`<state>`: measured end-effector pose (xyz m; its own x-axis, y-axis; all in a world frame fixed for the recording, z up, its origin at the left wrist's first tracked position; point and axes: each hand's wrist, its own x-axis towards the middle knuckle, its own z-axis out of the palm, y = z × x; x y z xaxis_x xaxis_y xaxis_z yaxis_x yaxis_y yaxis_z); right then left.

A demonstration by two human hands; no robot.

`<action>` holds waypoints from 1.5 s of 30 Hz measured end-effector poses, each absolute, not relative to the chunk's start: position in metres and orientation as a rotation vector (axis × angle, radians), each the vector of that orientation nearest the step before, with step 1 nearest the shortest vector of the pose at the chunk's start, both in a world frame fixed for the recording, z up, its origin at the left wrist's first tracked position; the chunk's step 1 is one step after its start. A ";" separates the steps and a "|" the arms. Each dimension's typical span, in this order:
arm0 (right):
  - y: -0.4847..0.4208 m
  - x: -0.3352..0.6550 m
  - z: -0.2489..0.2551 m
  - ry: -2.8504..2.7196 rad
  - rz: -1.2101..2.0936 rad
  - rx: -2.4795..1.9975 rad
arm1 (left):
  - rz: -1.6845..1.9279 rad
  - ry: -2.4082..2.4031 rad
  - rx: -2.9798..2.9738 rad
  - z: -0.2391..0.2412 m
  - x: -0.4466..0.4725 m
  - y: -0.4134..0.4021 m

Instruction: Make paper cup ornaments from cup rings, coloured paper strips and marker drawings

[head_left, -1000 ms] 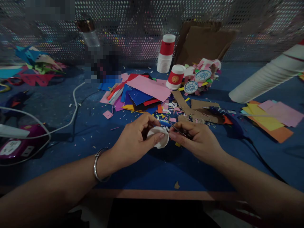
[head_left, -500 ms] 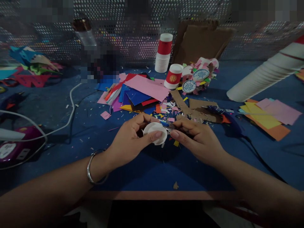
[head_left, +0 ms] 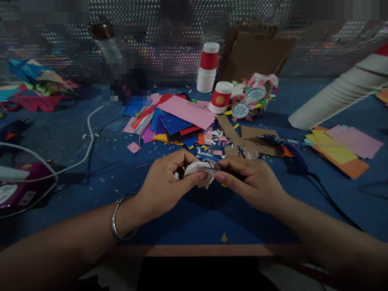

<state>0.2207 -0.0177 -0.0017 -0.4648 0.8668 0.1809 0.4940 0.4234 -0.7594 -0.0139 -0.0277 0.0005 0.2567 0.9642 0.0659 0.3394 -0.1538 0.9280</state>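
Just above the table's front part, my left hand [head_left: 169, 176] pinches a small white paper cup piece [head_left: 195, 167] between thumb and fingers. Its lower edge looks ragged. My right hand [head_left: 251, 178] is closed round a small metal-bladed cutting tool [head_left: 214, 165], whose grip is mostly hidden by the fingers. The blade meets the right side of the white piece. I cannot tell whether it is a knife or scissors. Something narrow and blue shows just behind the blade.
Beyond my hands lie coloured paper sheets [head_left: 188, 113], paper scraps and cardboard strips [head_left: 257, 139]. A glue gun [head_left: 291, 151] with a cord lies to the right, near a long cup stack [head_left: 339, 93]. Red-and-white cups [head_left: 221, 98] stand behind. A white cable [head_left: 91, 129] crosses the left side.
The white piece has tilted and turned in my left hand, so its side shows more. The blade in my right hand has shifted slightly left, against the piece.
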 end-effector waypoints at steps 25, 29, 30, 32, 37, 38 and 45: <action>-0.022 0.222 0.000 -2.189 0.692 -1.099 | 0.885 1.060 1.378 0.002 -0.007 -0.029; -0.023 0.222 0.001 -2.186 0.674 -1.096 | 0.881 1.038 1.359 0.001 -0.008 -0.029; -0.023 0.222 0.001 -2.182 0.676 -1.094 | 0.880 1.034 1.355 0.001 -0.008 -0.028; -0.024 0.221 0.001 -2.168 0.688 -1.092 | 0.879 1.028 1.357 0.001 -0.008 -0.028; -0.023 0.222 -0.001 -2.153 0.735 -1.129 | 0.855 1.012 1.391 0.002 -0.008 -0.026; -0.022 0.223 -0.001 -2.156 0.747 -1.135 | 0.851 1.008 1.396 0.003 -0.009 -0.026; -0.021 0.224 -0.001 -2.166 0.787 -1.168 | 0.822 1.018 1.438 0.003 -0.009 -0.021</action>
<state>0.2236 -0.0208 -0.0012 -0.4706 0.8617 0.1897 0.5393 0.4510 -0.7112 -0.0092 -0.0212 0.0027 0.3818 0.9223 -0.0606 0.1352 0.0091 0.9908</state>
